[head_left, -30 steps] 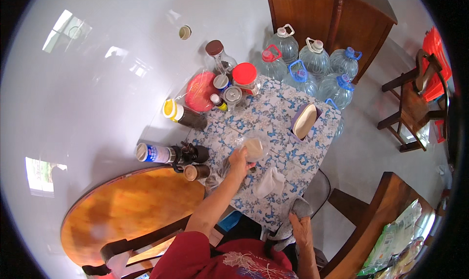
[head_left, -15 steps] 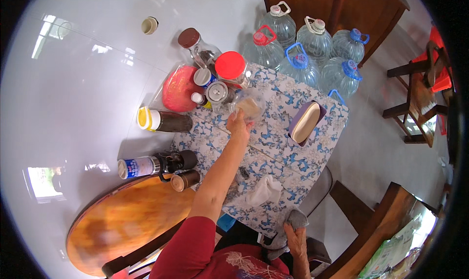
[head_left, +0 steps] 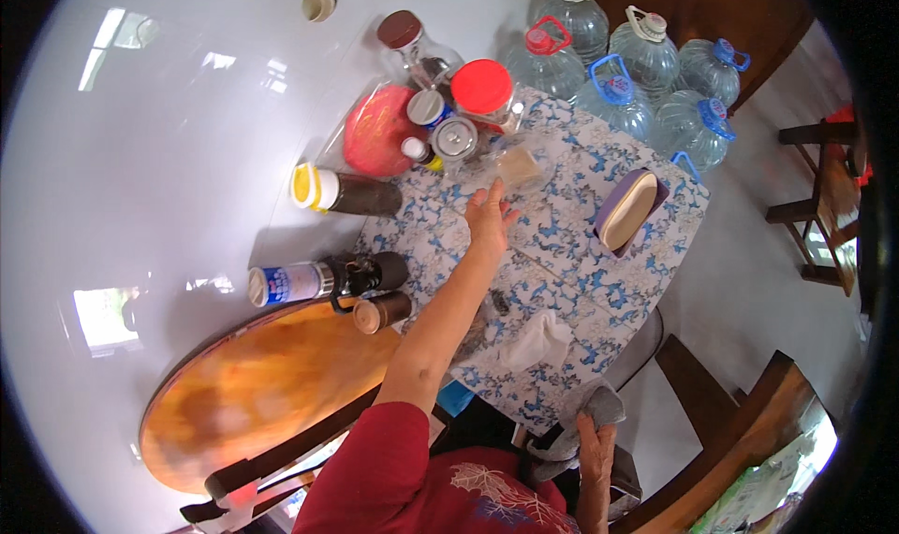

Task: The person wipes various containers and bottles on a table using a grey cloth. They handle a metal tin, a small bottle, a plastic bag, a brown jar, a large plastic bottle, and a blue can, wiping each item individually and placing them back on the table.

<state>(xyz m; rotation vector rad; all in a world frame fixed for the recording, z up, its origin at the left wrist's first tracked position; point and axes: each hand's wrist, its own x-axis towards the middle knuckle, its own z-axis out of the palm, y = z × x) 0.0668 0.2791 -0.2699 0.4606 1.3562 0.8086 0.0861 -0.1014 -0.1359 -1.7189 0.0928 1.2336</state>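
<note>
My left hand [head_left: 489,218] is stretched out over the patterned tablecloth [head_left: 552,234], its fingers apart and holding nothing. Just beyond the fingertips lies a clear plastic bag or tub with something tan [head_left: 518,167] inside; which of the two it is, I cannot tell. Low on the right, by the table's near edge, my right hand [head_left: 596,445] is closed round a grey cloth [head_left: 601,406]. A crumpled white cloth [head_left: 540,340] rests on the table between my two hands. A small dark item [head_left: 499,301] lies beside my left forearm.
Jars, including a red-lidded jar [head_left: 483,87], and a red bag [head_left: 376,130] crowd the table's far left. A yellow-topped bottle [head_left: 351,193] and brown canister [head_left: 382,312] line its left side. A purple oblong box [head_left: 631,211] sits right. Several water jugs [head_left: 646,52] stand behind.
My left hand has let go of the clear plastic thing and drawn back slightly, fingers spreading. The right hand keeps hold of the grey cloth. The whole view has shifted.
</note>
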